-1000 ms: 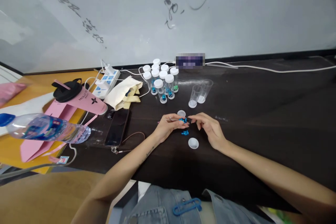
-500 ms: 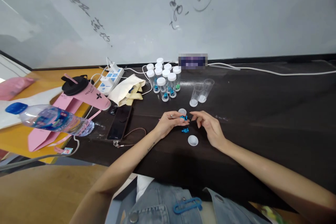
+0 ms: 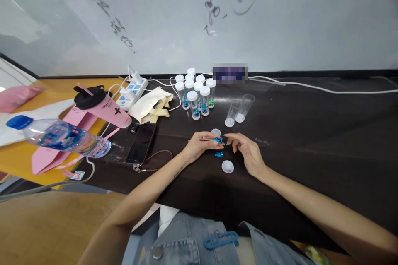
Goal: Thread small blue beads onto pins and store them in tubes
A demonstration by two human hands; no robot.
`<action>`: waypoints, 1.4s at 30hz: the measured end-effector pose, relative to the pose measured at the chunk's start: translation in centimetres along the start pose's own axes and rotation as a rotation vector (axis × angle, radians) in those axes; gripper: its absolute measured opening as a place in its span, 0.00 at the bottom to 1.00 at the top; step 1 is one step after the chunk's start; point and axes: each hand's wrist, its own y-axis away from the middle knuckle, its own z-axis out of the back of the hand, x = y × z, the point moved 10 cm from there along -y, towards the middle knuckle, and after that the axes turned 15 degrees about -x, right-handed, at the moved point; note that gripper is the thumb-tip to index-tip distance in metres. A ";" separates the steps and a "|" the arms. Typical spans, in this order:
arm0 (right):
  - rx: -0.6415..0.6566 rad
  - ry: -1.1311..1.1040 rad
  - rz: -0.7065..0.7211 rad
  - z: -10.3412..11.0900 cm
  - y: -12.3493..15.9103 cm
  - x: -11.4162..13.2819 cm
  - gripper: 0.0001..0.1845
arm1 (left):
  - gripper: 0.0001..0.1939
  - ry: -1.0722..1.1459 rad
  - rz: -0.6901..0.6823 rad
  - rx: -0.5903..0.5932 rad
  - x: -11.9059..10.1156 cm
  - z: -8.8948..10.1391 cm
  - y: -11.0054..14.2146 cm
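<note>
Dark desk point(image 3: 311, 132), left fingers point(image 3: 209, 145) pinching blue piece point(image 3: 217, 140)

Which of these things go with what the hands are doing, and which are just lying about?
Likely part of the job: blue piece in the left hand, loose blue piece nearby, two white caps, two clear tubes, white-capped tubes.

Seemingly just lying about: pink cup, water bottle, phone, cloth bag, power strip.
</note>
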 end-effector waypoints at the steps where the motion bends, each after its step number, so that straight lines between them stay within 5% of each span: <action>1: -0.001 -0.003 -0.002 0.0 0.0 0.0 0.31 | 0.14 0.000 0.001 0.001 0.0 0.0 0.0; 28: -0.011 0.063 -0.009 0.2 -0.1 -0.5 0.32 | 0.17 -0.008 0.006 -0.028 0.0 0.2 -0.1; 35: -0.017 0.165 -0.020 -0.2 -0.4 -0.2 0.13 | 0.17 -0.028 0.011 -0.024 0.3 0.4 -0.1; 42: -0.024 0.210 -0.002 -0.2 -0.5 -0.1 0.08 | 0.19 -0.057 0.000 -0.036 0.5 0.6 -0.3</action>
